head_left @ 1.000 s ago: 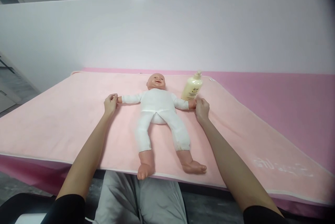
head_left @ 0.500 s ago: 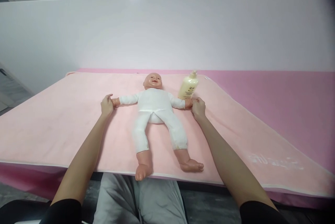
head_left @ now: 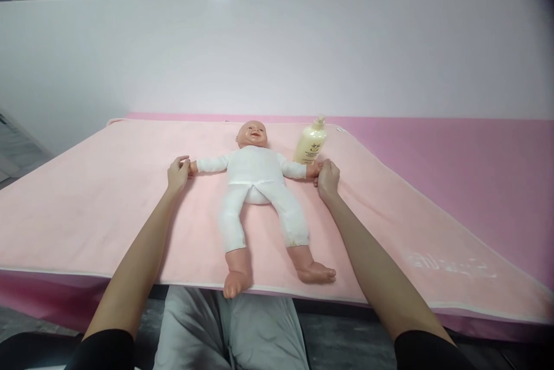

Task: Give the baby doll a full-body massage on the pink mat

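A baby doll [head_left: 256, 168] in a white suit lies on its back on a pink towel [head_left: 95, 208], head away from me and feet at the near edge. Its arms are stretched out to both sides. My left hand [head_left: 178, 174] is closed around the doll's hand on the left, with the fingers partly covering it. On the other side my right hand [head_left: 329, 178] grips the doll's other hand between thumb and fingers. A pale yellow pump bottle [head_left: 310, 144] stands slightly tilted just behind that arm of the doll.
Under the towel lies a pink cover [head_left: 454, 174], bare along the right and back. A white wall panel [head_left: 277, 52] rises behind the table. My legs in grey trousers [head_left: 234, 329] are at the near edge.
My fingers have shifted slightly on the doll's two hands, with more of the right-side doll hand showing now. The doll and the bottle stay in place.
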The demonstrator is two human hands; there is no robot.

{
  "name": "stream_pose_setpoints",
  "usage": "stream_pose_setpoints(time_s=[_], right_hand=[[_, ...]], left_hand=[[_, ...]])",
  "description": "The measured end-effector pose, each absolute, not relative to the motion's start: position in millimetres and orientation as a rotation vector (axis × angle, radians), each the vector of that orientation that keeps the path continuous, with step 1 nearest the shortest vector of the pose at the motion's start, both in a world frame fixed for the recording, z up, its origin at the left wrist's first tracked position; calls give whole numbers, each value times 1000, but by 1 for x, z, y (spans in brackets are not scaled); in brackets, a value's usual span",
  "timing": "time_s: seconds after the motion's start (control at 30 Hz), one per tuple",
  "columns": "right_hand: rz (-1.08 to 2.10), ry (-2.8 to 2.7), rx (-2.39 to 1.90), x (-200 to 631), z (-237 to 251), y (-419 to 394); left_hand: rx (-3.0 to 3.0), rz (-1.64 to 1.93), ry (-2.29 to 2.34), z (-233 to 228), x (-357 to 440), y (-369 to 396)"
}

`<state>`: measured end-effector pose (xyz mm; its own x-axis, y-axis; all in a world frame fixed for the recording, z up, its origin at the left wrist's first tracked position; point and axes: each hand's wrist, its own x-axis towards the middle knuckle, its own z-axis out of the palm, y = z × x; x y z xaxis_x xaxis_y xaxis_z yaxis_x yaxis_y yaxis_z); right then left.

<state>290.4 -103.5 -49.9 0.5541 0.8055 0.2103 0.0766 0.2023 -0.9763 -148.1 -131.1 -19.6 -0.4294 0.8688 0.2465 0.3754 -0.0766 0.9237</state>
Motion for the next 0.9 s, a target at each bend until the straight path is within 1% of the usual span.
stream_pose_setpoints(time_s=[0.27, 0.53, 0.7, 0.9], right_hand=[[638, -835, -1367, 286, -40, -112], [675, -663, -1148, 290, -38, -106], [814, -575, -1104, 297, -38, -101], [849, -475, -1001, 305, -43, -95]], left_hand=[[1471, 1576, 1791, -25, -153, -127], [1412, 1571, 1799, -31, -155, -124], [1265, 1617, 1780, -28, -154, -124], [991, 1752, 1684, -18, -149, -127]])
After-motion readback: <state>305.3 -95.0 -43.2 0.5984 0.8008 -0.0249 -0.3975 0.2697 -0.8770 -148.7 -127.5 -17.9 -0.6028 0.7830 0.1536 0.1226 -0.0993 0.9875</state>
